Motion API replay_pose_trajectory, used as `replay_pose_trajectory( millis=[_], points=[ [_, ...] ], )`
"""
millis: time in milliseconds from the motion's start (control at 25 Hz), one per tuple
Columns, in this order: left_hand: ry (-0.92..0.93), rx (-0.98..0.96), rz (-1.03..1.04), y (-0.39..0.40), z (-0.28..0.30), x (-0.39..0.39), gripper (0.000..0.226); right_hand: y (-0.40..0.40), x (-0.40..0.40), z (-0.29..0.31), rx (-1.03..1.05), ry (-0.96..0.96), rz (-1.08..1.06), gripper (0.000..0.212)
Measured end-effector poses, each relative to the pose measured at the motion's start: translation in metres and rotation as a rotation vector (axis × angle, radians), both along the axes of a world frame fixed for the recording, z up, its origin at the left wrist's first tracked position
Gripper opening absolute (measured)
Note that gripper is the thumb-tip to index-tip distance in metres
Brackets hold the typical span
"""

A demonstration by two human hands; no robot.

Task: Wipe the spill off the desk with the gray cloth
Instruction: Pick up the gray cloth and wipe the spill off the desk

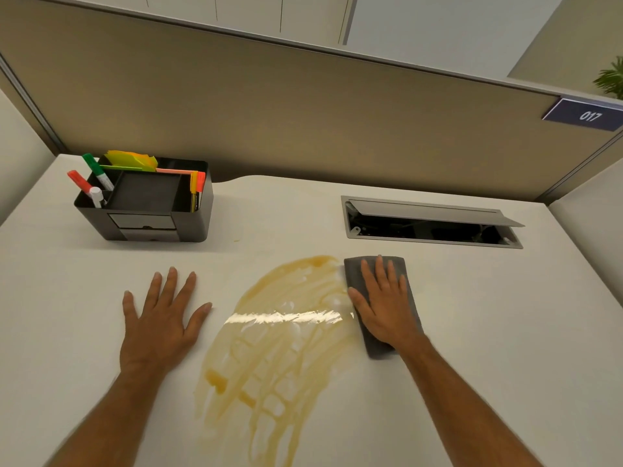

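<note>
A smeared yellow-brown spill (279, 345) spreads across the middle of the white desk (488, 332), streaked from near the front edge up to the centre. The folded gray cloth (357, 269) lies flat at the spill's right edge. My right hand (384, 305) presses flat on top of the cloth, fingers spread and pointing away from me. My left hand (161, 315) rests palm down on bare desk just left of the spill, fingers apart, holding nothing.
A black desk organiser (148, 203) with markers and sticky notes stands at the back left. An open cable tray (431, 224) is set into the desk behind the cloth. A beige partition wall (303, 112) closes off the back.
</note>
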State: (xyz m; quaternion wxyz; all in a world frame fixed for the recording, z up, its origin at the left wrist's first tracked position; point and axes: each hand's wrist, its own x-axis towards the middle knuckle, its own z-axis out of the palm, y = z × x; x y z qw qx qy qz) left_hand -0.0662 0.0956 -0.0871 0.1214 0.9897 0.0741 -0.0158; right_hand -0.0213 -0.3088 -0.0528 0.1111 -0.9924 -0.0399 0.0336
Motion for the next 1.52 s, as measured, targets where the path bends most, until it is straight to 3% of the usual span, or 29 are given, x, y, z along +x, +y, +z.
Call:
replay_pose_trajectory(
  millis=[160,360,520,640,920,1160,1520],
  points=[
    [-0.001,0.0,0.007,0.0,0.0,0.0,0.075,0.003,0.012,-0.025,-0.11,-0.003,-0.047,0.09],
    [-0.019,0.029,0.002,0.001,-0.005,0.001,0.073,0.003,0.047,-0.02,-0.075,-0.006,-0.054,0.073],
    [-0.028,0.037,0.002,0.001,-0.005,0.002,0.072,0.011,0.072,-0.021,-0.133,-0.034,0.103,0.061],
    [-0.032,0.044,0.001,0.001,-0.005,0.002,0.073,0.013,0.083,-0.021,-0.166,-0.034,0.224,0.064],
    [-0.015,0.038,0.0,0.001,-0.004,0.001,0.074,0.008,0.062,-0.022,-0.151,-0.027,0.326,0.061],
    [-0.005,0.029,-0.006,0.001,-0.002,0.001,0.076,0.007,-0.004,-0.026,-0.129,-0.039,0.233,0.06],
    [-0.017,0.033,-0.018,0.001,-0.003,0.002,0.078,0.044,-0.101,-0.044,-0.141,-0.088,-0.116,0.062]
  ],
)
